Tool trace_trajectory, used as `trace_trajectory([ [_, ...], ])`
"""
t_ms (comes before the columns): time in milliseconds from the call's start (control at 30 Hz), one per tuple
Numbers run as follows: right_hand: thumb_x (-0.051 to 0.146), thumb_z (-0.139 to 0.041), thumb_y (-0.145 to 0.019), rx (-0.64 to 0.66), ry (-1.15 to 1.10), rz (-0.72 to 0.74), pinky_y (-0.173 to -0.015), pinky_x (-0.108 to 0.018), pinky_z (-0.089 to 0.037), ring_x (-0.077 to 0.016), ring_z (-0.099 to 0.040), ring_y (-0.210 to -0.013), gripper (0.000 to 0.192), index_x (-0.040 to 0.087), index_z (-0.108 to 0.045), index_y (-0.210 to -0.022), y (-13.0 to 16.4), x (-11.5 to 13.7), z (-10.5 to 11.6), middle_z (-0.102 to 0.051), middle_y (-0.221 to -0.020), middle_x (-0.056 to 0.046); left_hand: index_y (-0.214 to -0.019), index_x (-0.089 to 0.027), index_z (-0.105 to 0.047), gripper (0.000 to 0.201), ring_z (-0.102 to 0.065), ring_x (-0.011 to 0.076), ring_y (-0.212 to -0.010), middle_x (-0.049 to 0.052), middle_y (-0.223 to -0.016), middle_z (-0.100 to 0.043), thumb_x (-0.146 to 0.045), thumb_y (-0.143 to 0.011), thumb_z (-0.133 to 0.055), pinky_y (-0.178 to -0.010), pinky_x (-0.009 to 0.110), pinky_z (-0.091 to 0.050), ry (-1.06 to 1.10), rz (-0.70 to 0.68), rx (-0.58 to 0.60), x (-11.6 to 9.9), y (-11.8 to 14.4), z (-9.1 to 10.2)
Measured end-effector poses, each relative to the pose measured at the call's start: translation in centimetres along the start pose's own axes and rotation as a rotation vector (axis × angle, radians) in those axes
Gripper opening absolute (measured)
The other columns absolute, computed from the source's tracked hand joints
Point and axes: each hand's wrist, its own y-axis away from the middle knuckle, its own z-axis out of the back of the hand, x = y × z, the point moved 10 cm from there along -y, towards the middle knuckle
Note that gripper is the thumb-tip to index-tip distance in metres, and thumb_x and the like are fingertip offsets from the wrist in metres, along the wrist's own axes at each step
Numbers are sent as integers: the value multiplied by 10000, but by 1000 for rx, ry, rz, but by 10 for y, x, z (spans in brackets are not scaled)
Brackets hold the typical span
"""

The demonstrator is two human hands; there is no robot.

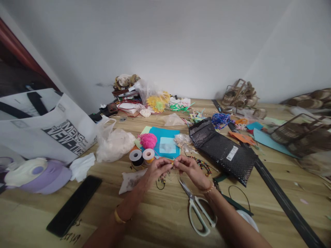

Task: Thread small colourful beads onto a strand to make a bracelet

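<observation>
Above the table's middle, my left hand (160, 167) and my right hand (190, 169) meet at the fingertips, both pinched closed. A tiny yellow bead (172, 165) shows at my left fingertips. A thin pale thread (176, 171) runs from my right fingertips. Loose small beads on a dark cord (160, 184) lie just below my hands. Colourful strung beads (202, 166) lie behind my right hand. White-handled scissors (198, 208) rest beside my right forearm, blades pointing toward my hands. A black thread spool (136, 156) and a yellow thread spool (148, 155) stand behind my left hand.
A pink yarn ball (148, 140) sits by blue sheets (165, 132). To the right lies a black bubble mailer (224, 151), with wicker baskets (297, 134) beyond. A white bag (49, 127), purple-and-white object (38, 175) and black slab (74, 205) are at left.
</observation>
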Motion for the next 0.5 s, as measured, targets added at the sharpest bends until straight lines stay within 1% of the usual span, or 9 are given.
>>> trace_trajectory([
  [67, 574, -718, -737, 14, 31, 1, -489, -212, -395, -99, -449, -548, 415, 172, -623, -702, 0, -1, -2, -539, -631, 16, -781, -148, -666, 298, -420, 75, -500, -25, -618, -548, -431, -716, -735, -461, 213, -314, -3, -11, -31, -1, 0, 4],
  [200, 571, -703, -755, 31, 55, 2, -488, -207, -393, -96, -449, -545, 414, 168, -614, -715, 1, -3, -6, -530, -630, 20, -808, -141, -668, 303, -400, 73, -484, -35, -572, -522, -427, -726, -724, -449, 206, -287, 31, -25, -60, -3, 0, 7],
  [267, 561, -707, -755, 36, 66, 11, -486, -205, -380, -91, -432, -533, 407, 168, -608, -722, 2, -3, -7, -510, -617, 30, -792, -141, -659, 298, -399, 70, -481, -24, -594, -555, -417, -712, -737, -449, 206, -290, 35, -30, -85, -4, 1, 8],
  [367, 551, -717, -747, 36, 99, 36, -496, -214, -369, -96, -426, -539, 399, 170, -603, -717, 3, -1, -9, -513, -623, 30, -769, -148, -641, 289, -438, 77, -504, 6, -681, -628, -410, -702, -744, -472, 216, -327, 3, -51, -108, -9, 2, 7],
  [500, 527, -702, -769, 13, 175, 73, -535, -233, -361, -114, -448, -582, 373, 168, -618, -719, 5, 4, -8, -550, -648, 13, -724, -151, -616, 262, -522, 111, -588, 12, -678, -635, -379, -704, -745, -557, 230, -398, -69, -116, -135, -17, 4, 7],
])
